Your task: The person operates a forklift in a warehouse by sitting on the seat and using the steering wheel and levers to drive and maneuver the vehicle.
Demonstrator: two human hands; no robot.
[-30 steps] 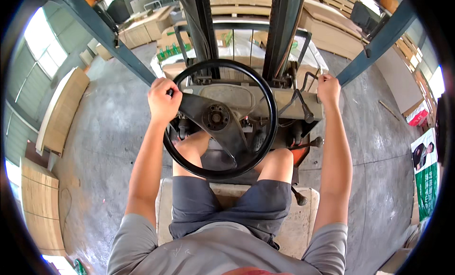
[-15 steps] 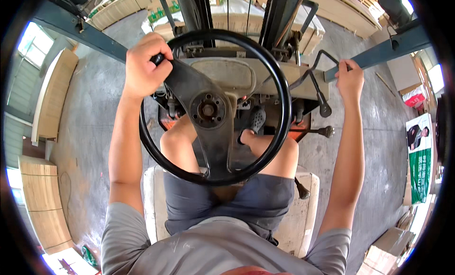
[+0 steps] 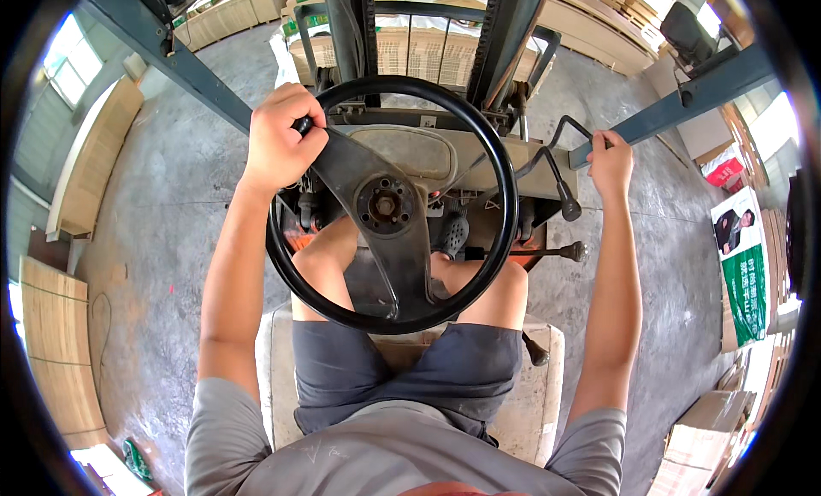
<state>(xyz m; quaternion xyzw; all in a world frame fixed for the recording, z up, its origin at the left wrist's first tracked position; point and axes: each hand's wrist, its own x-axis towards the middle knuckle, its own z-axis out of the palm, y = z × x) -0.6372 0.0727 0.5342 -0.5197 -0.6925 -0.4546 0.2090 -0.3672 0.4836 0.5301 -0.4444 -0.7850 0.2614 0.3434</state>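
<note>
My left hand [image 3: 286,141] is wrapped around the black spinner knob [image 3: 303,125] at the upper left of a forklift's steering wheel [image 3: 508,188]. The wheel's dark spoke slants from that knob through a bare hub with a bolt [image 3: 386,206]. Off to the right, my right hand [image 3: 611,167] pinches the upper end of a bent black control lever [image 3: 558,139]. Just below it hangs a second lever's black knob [image 3: 570,208]. Behind the wheel, my foot in a dark clog [image 3: 454,233] rests near the pedals, which are mostly hidden.
Beyond the mast [image 3: 496,51] is a stack of wrapped boards [image 3: 402,50]. Board stacks stand left [image 3: 94,158] and lower left [image 3: 56,351]; a carton [image 3: 705,428] is lower right. A printed panel [image 3: 742,269] leans at the right. Another lever [image 3: 575,251] sticks out beside my knee.
The surroundings have shifted around the forklift, and the stack ahead appears narrower. The wheel's spoke has turned slightly counterclockwise with my left hand. My right hand still grips the lever.
</note>
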